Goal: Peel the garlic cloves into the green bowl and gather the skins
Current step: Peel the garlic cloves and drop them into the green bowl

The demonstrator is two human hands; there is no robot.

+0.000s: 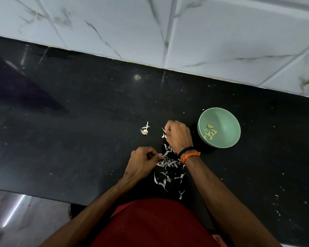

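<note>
A green bowl (pixel 227 120) stands on the black counter, right of my hands, with several peeled garlic cloves (pixel 210 134) inside. My right hand (pixel 179 135) is curled just left of the bowl, its fingertips closing on an unpeeled garlic clove (pixel 164 134) lying on the counter. My left hand (pixel 143 162) sits nearer me, fingers curled, thumb and forefinger pinched together at the edge of the skins; what they pinch is too small to tell. A scatter of pale garlic skins (pixel 168 171) lies between my wrists. The garlic root stub (pixel 145 131) lies left of my right hand.
The black counter (pixel 78 122) runs left to right, backed by a white marbled tile wall (pixel 150 27). Its front edge is close to my red-clothed body (pixel 155 223). Small white crumbs (pixel 276 205) dot the counter at the right.
</note>
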